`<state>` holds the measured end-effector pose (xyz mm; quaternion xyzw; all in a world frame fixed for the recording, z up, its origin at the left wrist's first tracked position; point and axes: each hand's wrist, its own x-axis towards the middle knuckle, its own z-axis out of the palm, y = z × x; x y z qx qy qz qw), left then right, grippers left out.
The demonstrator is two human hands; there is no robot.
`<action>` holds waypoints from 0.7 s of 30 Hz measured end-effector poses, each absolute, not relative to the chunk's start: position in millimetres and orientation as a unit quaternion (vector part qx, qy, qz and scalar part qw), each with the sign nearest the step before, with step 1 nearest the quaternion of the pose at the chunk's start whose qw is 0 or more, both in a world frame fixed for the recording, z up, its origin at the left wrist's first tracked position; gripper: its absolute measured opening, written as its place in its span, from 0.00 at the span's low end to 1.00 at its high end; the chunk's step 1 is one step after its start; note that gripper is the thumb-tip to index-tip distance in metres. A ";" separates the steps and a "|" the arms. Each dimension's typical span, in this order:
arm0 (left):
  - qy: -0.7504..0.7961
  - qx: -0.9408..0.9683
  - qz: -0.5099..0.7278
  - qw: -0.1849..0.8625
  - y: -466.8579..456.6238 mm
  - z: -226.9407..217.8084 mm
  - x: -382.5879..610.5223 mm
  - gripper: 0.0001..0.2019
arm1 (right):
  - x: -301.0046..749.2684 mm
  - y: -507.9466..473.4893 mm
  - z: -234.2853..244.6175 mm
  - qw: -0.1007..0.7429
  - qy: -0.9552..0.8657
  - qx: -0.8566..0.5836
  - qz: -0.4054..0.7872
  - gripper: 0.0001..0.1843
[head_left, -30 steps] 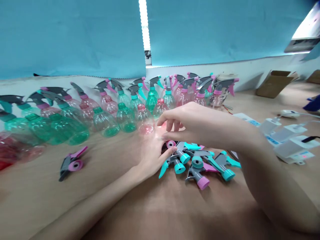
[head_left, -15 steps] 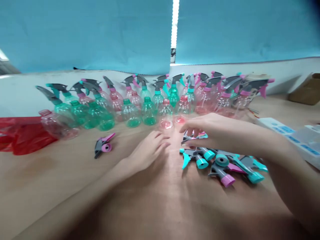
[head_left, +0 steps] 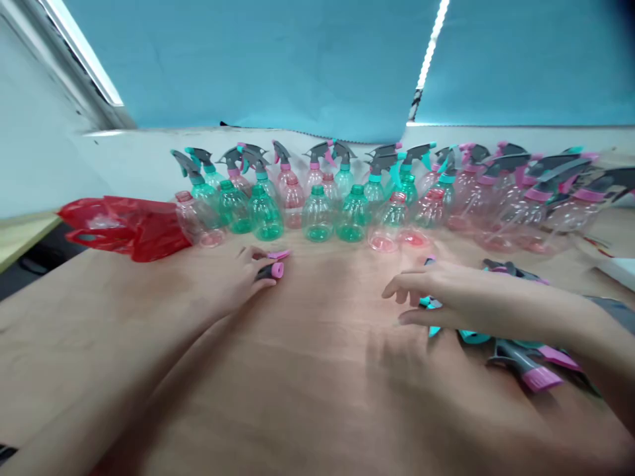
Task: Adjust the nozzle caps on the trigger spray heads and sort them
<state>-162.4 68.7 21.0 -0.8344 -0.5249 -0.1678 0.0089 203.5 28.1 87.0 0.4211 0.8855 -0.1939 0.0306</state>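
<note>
My left hand (head_left: 241,274) is closed around a grey and pink spray head (head_left: 272,270), whose pink collar and trigger poke out past the fingertips. My right hand (head_left: 436,289) hovers over the left side of a pile of spray heads (head_left: 520,363) in grey, pink and turquoise. Its fingers and thumb are apart and nothing shows between them; the hand and forearm hide part of the pile. Capless bottles stand beyond the hands, among them a green bottle (head_left: 318,215) and a clear pink bottle (head_left: 389,225).
Behind the capless bottles stand several bottles with sprayers fitted, such as a pink one (head_left: 473,198). A red plastic bag (head_left: 143,228) lies at the left by the table edge. A blue sheet (head_left: 272,59) hangs behind the wooden table (head_left: 297,370).
My left hand has moved left from mid-table and closed on the lone pink and grey spray head. The view has turned left; my right hand stays open near the pile.
</note>
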 end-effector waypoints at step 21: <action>-0.337 -0.858 -0.357 -0.150 7.1 34.9 22.6 0.10 | 224.5 14.9 96.7 -0.153 0.899 0.381 -0.152 0.04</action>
